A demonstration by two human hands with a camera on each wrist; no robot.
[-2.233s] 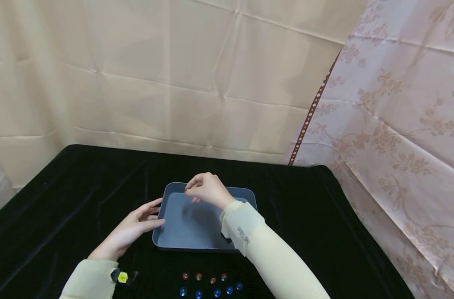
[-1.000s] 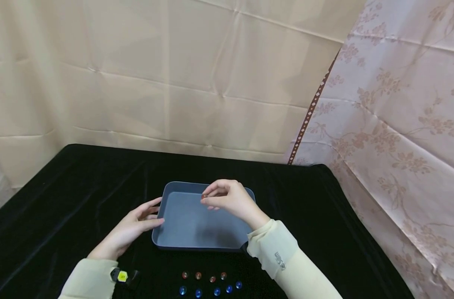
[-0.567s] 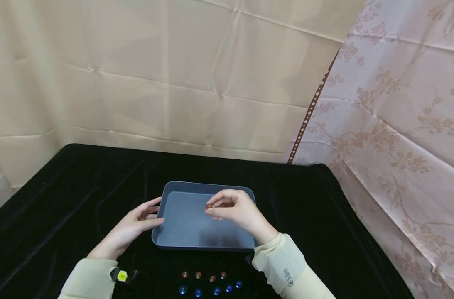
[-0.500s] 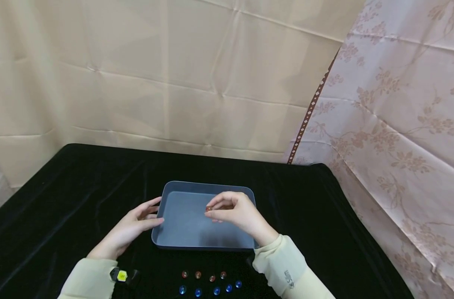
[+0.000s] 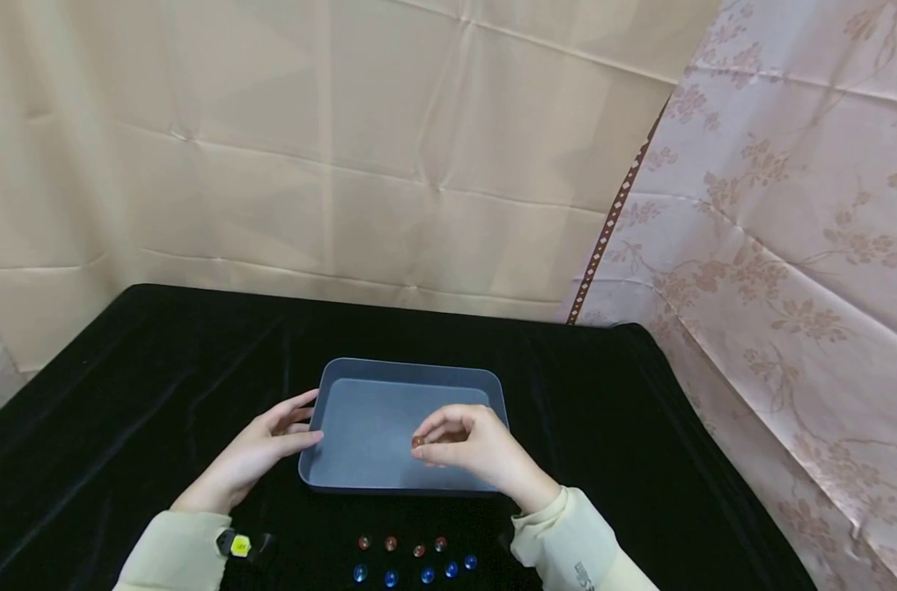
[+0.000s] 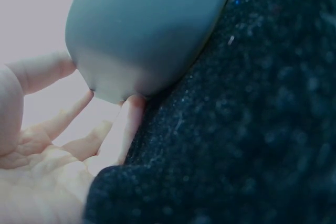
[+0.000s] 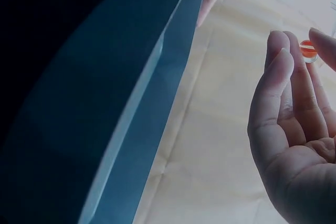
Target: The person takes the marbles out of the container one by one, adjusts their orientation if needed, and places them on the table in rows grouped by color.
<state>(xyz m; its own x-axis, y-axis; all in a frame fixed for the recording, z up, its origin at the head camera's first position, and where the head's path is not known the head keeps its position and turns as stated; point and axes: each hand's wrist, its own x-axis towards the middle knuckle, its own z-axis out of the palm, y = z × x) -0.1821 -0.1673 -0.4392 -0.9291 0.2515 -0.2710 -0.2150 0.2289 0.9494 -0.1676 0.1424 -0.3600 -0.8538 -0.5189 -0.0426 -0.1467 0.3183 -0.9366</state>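
Observation:
Over the right half of the blue-grey tray (image 5: 367, 468), my right hand (image 5: 478, 451) pinches a red-orange glass marble (image 5: 418, 442) between thumb and fingertips. The right wrist view shows this marble (image 7: 308, 51) as clear with an orange-red swirl. My left hand (image 5: 259, 451) touches the tray's left side, its thumb at the rim and its fingers nearly straight. In the left wrist view the fingertips (image 6: 137, 102) meet the tray's outer wall (image 6: 152, 30). No marble shows on the visible part of the tray floor; my right hand hides some of it.
In front of the tray lie a row of reddish marbles (image 5: 391, 543) and a row of blue marbles (image 5: 427, 576), several in each. Black cloth (image 5: 197, 369) covers the table. A cream curtain (image 5: 271, 164) hangs behind, and a floral curtain (image 5: 780, 246) at the right.
My right hand has moved from the tray's back part toward its front right, keeping the marble pinched. My left hand, the tray and the two marble rows stay as they were.

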